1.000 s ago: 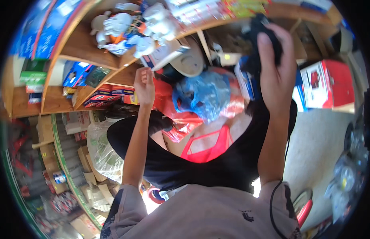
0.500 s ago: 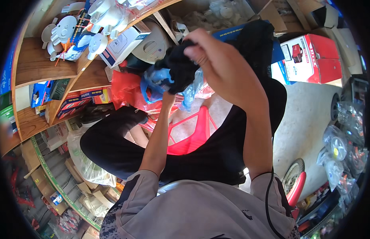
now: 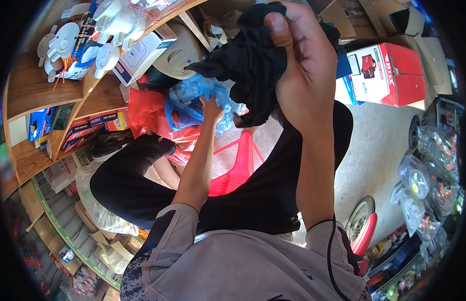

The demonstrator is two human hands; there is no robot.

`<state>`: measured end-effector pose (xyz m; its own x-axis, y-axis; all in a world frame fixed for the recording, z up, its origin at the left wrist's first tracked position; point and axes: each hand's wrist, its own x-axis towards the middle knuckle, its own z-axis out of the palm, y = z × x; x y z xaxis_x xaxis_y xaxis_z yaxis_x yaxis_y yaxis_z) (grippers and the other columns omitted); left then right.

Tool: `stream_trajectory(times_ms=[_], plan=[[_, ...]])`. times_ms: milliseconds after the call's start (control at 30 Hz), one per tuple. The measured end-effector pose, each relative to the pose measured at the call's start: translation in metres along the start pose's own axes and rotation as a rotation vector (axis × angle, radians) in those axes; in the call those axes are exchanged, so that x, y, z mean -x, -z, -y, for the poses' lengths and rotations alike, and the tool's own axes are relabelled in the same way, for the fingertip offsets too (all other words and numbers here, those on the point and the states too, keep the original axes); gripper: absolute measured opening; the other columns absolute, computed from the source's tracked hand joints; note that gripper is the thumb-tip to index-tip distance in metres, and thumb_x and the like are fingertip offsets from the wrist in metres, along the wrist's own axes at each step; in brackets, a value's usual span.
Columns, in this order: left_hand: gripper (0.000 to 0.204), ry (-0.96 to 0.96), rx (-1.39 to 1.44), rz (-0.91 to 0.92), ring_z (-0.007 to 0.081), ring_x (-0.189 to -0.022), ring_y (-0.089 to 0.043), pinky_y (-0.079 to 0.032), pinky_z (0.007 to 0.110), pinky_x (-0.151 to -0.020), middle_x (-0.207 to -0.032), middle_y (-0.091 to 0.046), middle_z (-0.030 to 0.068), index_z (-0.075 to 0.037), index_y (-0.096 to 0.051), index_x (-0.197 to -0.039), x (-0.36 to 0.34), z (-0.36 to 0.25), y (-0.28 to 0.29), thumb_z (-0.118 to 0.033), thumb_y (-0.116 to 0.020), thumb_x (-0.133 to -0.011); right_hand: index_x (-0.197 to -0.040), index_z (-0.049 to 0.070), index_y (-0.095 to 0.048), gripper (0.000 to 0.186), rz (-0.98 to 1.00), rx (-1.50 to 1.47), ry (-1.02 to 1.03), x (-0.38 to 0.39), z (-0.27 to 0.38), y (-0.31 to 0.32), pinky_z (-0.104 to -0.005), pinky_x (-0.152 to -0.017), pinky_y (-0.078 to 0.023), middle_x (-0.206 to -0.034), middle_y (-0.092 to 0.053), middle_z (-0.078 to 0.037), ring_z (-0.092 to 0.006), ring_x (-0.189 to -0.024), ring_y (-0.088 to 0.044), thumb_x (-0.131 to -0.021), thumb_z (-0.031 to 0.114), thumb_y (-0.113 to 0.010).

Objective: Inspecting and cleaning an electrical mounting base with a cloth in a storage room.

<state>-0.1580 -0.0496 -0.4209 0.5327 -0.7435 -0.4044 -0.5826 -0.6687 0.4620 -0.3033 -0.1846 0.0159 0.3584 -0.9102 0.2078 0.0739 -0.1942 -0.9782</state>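
Observation:
A bunched black cloth (image 3: 255, 65) hangs from my right hand (image 3: 305, 67), raised at the upper middle, with thumb and fingers closed on its top. Its lower folds dangle beside a thin blue plastic bag (image 3: 185, 103). My left hand (image 3: 211, 108) is at that bag, its fingers closed on the crumpled plastic; some fingertips are hard to make out. The blue bag lies against a red plastic bag (image 3: 145, 113). What is inside the bags is hidden.
A red plastic stool (image 3: 238, 168) stands between my legs. At the left is a wooden shelf (image 3: 52, 93) with white round fittings (image 3: 67, 40) and small boxes. A red and white box (image 3: 388, 75) stands at the right, near a wheel (image 3: 362, 213) and hanging clear packets (image 3: 413, 185).
My right hand has lifted the black cloth up and toward me, away from the blue bag, so it hangs spread out. My left hand stays by the bag, now more exposed.

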Motion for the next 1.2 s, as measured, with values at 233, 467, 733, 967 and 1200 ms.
stream_trajectory(times_ms=[233, 467, 733, 967, 1200], plan=[[0.04, -0.197, 0.087, -0.073, 0.0388, -0.108, -0.063, -0.052, 0.046, -0.086, -0.11, -0.064, 0.023, -0.004, -0.062, -0.12, -0.006, 0.078, 0.035, -0.006, -0.072, -0.082, -0.113, -0.002, -0.059, 0.027, 0.047, -0.043, 0.043, -0.005, 0.007, -0.021, -0.0224, -0.065, -0.045, -0.088, -0.061, -0.005, -0.007, -0.079, -0.056, -0.107, 0.024, -0.056], [0.023, -0.169, 0.078, -0.016, 0.0385, -0.081, -0.069, -0.053, 0.046, -0.072, -0.083, -0.071, 0.0204, -0.002, -0.07, -0.085, 0.005, 0.101, 0.073, -0.025, -0.068, -0.09, -0.112, -0.001, -0.06, 0.029, 0.058, -0.01, 0.071, -0.009, 0.004, -0.033, -0.0241, -0.066, -0.045, -0.085, -0.062, -0.005, -0.0085, -0.078, -0.056, -0.106, 0.027, -0.057], [0.033, -0.436, -0.297, -0.337, 0.0464, -0.08, -0.065, -0.052, 0.052, -0.076, -0.092, -0.068, 0.0268, 0.003, -0.069, -0.082, 0.017, 0.159, 0.214, -0.028, -0.065, -0.095, -0.11, 0.0, -0.062, 0.031, 0.142, 0.108, 0.06, -0.001, 0.031, -0.042, -0.0253, -0.065, -0.045, -0.079, -0.059, -0.005, -0.0095, -0.074, -0.053, -0.106, 0.03, -0.056], [0.034, 0.3, 0.728, 0.391, 0.0321, -0.112, -0.069, -0.055, 0.042, -0.097, -0.121, -0.067, 0.0217, 0.003, -0.058, -0.115, 0.072, 0.095, 0.309, -0.028, -0.06, -0.102, -0.118, 0.003, -0.058, 0.033, 0.248, -0.265, 0.012, 0.005, 0.006, -0.071, -0.0254, -0.071, -0.048, -0.087, -0.066, 0.0, -0.0066, -0.077, -0.056, -0.104, 0.032, -0.06], [0.038, -0.257, 1.243, 0.495, 0.0318, -0.112, -0.069, -0.054, 0.042, -0.103, -0.12, -0.067, 0.0199, 0.009, -0.055, -0.125, 0.14, -0.042, 0.409, -0.022, -0.059, -0.103, -0.131, 0.005, -0.057, 0.04, 0.358, -0.03, -0.009, 0.025, -0.013, -0.131, -0.0308, -0.088, -0.051, -0.118, -0.064, -0.006, -0.0164, -0.11, -0.061, -0.102, 0.033, -0.062]])
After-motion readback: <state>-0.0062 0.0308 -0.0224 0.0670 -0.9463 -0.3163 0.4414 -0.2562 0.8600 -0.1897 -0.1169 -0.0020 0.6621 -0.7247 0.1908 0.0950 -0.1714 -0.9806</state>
